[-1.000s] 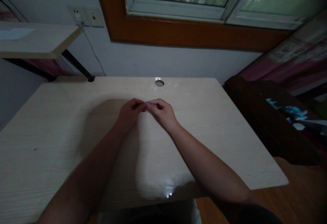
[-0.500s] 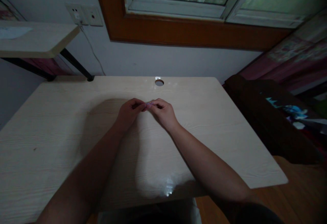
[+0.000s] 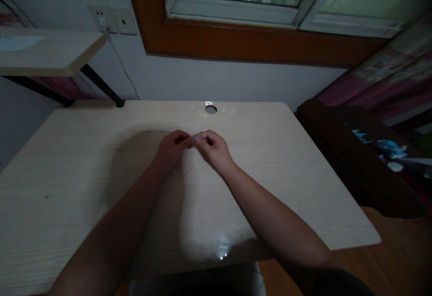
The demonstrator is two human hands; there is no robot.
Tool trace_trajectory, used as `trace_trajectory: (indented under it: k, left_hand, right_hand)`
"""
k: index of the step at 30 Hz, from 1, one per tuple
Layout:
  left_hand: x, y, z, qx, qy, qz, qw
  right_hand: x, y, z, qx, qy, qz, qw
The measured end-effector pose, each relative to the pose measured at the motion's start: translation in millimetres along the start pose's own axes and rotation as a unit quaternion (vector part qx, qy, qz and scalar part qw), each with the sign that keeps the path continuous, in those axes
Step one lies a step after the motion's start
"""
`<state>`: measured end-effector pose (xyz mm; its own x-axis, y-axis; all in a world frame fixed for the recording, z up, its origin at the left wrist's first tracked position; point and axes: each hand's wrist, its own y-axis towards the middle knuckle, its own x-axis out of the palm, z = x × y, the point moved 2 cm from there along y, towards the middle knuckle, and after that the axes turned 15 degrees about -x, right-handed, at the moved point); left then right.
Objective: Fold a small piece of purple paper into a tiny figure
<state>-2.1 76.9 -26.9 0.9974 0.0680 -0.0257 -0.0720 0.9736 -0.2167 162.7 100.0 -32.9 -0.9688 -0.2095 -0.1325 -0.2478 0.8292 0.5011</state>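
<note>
Both hands meet over the middle of the desk, a little in front of its round cable hole. My left hand (image 3: 173, 146) is closed in a pinch, thumb against fingers. Facing it, my right hand (image 3: 216, 146) pinches as well. Between the fingertips sits a small pale purple-pink thing (image 3: 197, 138), mostly covered by the fingers. Its kind is too small and dim to make out. The two sets of fingertips touch or nearly touch around it.
The pale wood-grain desk (image 3: 270, 174) lies under both arms. A raised shelf (image 3: 81, 48) on black legs stands at the left. A white cable (image 3: 121, 64) hangs from the wall socket (image 3: 101, 18). Dark furniture (image 3: 351, 165) with blue-white items adjoins the right side.
Almost nothing differs. The fingers of my right hand have shifted very slightly on the small thing, and the hands stay in the same place.
</note>
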Motion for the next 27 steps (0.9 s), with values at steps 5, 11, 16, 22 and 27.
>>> trace_trajectory:
  k: [5, 11, 16, 22, 27]
  left_hand:
    - [-0.3, -1.2, 1.1, -0.005, -0.001, -0.001, 1.000]
    - [2.4, -2.0, 0.2, 0.031, 0.036, -0.034, 0.998]
    - [3.5, -1.3, -2.9, 0.027, 0.062, -0.034, 0.997]
    - [1.1, -1.0, -2.3, 0.019, 0.019, -0.025, 0.999]
    - [0.8, -0.6, -1.6, 0.013, 0.000, -0.034, 0.999]
  right_hand:
    - [-1.7, 0.9, -1.5, -0.019, 0.006, -0.010, 1.000]
    - [-5.0, 0.7, 3.4, 0.018, 0.069, 0.023, 0.997]
    - [-5.4, 1.4, 4.4, 0.046, 0.121, 0.048, 0.990]
    - [-3.6, 2.3, 5.2, 0.064, 0.144, 0.049, 0.986]
    - [-3.5, 3.0, 5.2, 0.055, 0.149, 0.058, 0.986]
